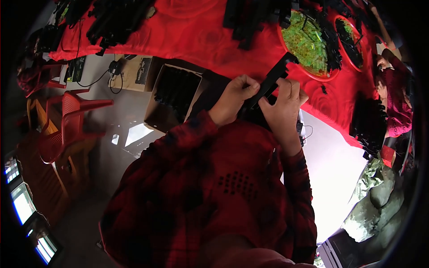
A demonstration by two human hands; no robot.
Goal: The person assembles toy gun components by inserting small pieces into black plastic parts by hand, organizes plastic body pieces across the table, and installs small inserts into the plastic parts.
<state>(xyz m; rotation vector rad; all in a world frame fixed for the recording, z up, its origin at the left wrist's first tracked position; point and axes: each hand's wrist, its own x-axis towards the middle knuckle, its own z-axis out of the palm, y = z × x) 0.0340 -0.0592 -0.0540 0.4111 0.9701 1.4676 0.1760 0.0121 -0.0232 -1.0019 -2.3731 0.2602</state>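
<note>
A long, narrow black bar-shaped piece (272,79) is held at a slant in front of me, its far end over the red cloth. My left hand (234,96) grips it from the left, thumb pressed near its lower part. On the other side my right hand (286,100) has bent fingers closed about its right edge. Below the hands the near end of the piece merges with dark things, so I cannot make out where it stops. Just past its far end stands a red-rimmed bowl (307,42) full of small green, shiny pieces.
Black pieces lie in piles on the red-covered table (196,27). A second red bowl (348,42) holds dark pieces. At left are an open carton (174,96) of black items, a flat cardboard box (133,73) and a red plastic chair (73,118). Another person (395,98) is at right, near pale sacks (371,212).
</note>
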